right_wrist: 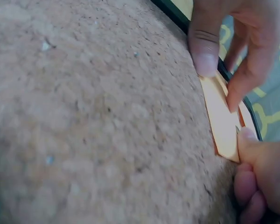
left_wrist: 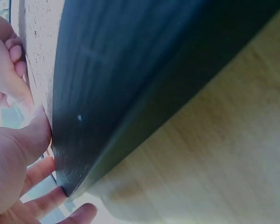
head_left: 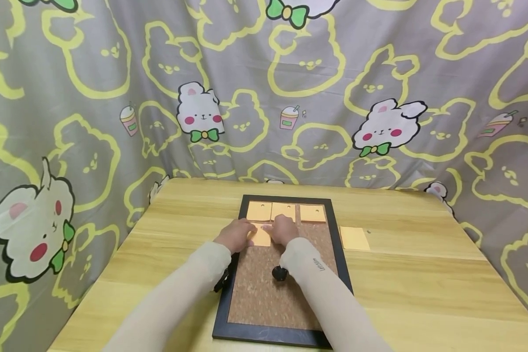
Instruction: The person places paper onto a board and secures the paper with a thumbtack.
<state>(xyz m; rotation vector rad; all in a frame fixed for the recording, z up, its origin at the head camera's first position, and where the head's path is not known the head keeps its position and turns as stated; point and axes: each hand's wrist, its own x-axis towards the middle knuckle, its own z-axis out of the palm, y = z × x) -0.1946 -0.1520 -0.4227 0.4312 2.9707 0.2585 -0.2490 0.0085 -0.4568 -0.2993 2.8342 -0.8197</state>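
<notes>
An orange paper note (head_left: 261, 238) lies on the cork board (head_left: 281, 298), at the left below a row of three pinned notes (head_left: 312, 213). My left hand (head_left: 236, 235) touches the note's left side; in the right wrist view its thumb (right_wrist: 206, 63) is at one corner and a fingertip rests on the paper. At the note's upper edge is my right hand (head_left: 286, 230), its fingers curled. The right wrist view shows its thumb against a thin thumbtack (right_wrist: 237, 130) at the paper; most of the tack is hidden.
A black frame (head_left: 286, 335) borders the board, which lies on a wooden table (head_left: 427, 274). Right of it sits a pad of orange notes (head_left: 354, 238), with a small dark object (head_left: 368, 231) beside it. A patterned curtain (head_left: 255, 161) hangs behind the table.
</notes>
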